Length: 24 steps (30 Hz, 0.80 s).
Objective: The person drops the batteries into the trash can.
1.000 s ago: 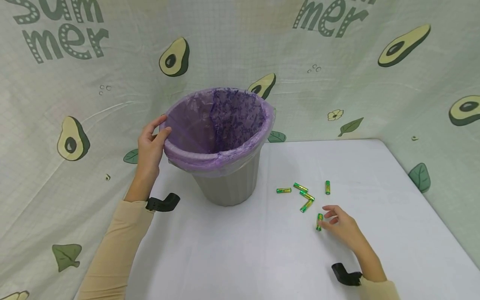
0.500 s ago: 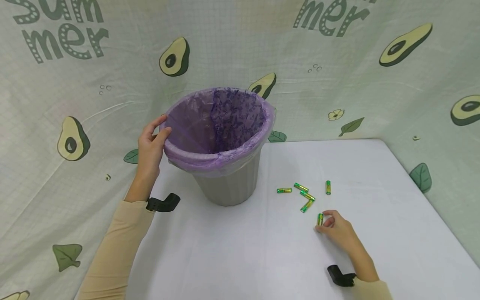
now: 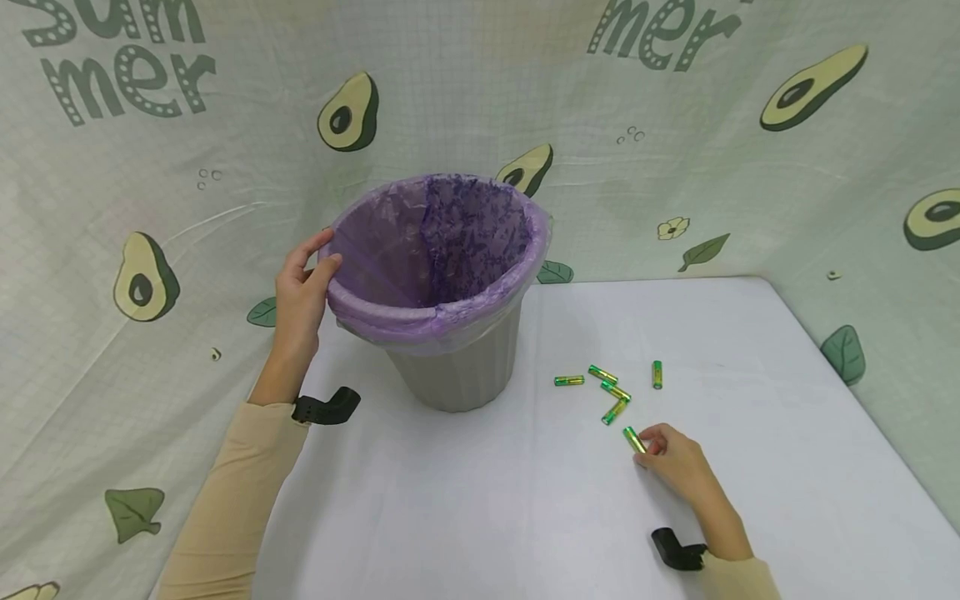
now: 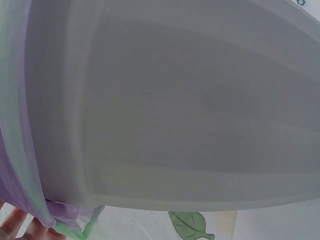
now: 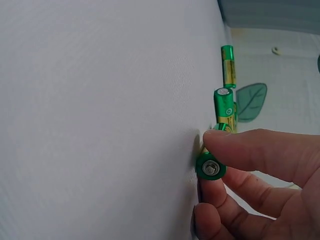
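A grey trash can lined with a purple plastic bag stands on the white table. My left hand grips its rim at the left, thumb on the near side of the bag's edge; in the left wrist view the can's wall fills most of the picture. My right hand pinches a green and gold battery between thumb and fingers, low over the table. In the right wrist view the battery's end faces the camera under the thumb. Several like batteries lie loose just beyond this hand.
One battery lies apart at the right of the group, another nearest the can. The table meets a hanging cloth printed with avocados at the back and sides. A black wrist camera sits on the right wrist.
My right hand has closed its thumb and fingers on the nearest battery, which has turned from upright in view to slanted. My left hand and the trash can have stayed put.
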Each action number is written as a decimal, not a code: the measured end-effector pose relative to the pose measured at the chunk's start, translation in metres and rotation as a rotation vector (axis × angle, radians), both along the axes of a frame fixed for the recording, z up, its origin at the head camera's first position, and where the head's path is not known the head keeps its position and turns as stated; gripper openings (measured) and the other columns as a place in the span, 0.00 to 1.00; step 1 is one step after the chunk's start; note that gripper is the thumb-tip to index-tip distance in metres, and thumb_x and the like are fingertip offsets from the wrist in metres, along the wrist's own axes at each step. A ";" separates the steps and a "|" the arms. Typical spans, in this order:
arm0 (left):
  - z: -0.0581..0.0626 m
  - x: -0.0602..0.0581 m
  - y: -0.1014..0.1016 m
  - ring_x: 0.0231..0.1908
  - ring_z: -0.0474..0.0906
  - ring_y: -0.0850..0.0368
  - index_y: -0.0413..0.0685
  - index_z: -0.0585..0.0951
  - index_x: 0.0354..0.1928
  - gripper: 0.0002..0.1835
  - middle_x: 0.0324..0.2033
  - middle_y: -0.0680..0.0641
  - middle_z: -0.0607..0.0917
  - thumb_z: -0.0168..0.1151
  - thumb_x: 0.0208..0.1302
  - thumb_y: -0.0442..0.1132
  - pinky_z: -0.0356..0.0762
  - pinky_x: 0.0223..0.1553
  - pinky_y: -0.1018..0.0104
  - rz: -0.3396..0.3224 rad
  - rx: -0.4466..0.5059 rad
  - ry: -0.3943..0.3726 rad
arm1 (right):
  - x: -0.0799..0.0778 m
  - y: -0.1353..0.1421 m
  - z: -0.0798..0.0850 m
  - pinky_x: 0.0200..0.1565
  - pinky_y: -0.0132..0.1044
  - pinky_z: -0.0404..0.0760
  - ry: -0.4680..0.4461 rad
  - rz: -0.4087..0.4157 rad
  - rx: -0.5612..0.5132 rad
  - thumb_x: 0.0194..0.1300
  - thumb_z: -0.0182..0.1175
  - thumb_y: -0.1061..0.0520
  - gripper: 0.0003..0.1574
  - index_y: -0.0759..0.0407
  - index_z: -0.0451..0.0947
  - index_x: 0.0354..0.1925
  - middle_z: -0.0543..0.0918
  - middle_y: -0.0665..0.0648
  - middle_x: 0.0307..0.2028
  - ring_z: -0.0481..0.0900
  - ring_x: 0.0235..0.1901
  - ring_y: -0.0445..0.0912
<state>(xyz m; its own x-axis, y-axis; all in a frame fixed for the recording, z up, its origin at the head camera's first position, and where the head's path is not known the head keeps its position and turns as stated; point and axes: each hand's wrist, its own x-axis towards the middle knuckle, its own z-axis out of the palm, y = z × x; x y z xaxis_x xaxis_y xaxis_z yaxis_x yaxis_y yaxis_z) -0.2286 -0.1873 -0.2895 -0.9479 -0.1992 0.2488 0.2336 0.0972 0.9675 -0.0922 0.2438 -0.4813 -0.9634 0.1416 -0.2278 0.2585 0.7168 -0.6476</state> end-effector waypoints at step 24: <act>-0.001 0.000 0.000 0.32 0.72 0.67 0.49 0.73 0.61 0.22 0.62 0.53 0.66 0.56 0.65 0.41 0.69 0.31 0.79 0.005 -0.050 0.011 | -0.003 -0.001 0.010 0.27 0.33 0.68 0.026 -0.015 0.024 0.61 0.55 0.56 0.18 0.69 0.73 0.44 0.75 0.57 0.30 0.70 0.28 0.46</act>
<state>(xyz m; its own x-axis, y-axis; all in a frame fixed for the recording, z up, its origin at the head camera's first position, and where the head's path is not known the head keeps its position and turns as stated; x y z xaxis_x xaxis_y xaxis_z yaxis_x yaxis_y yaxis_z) -0.2287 -0.1871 -0.2905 -0.9439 -0.1911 0.2694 0.2439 0.1466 0.9586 -0.0954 0.2428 -0.4710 -0.9666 0.1616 -0.1990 0.2529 0.7284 -0.6367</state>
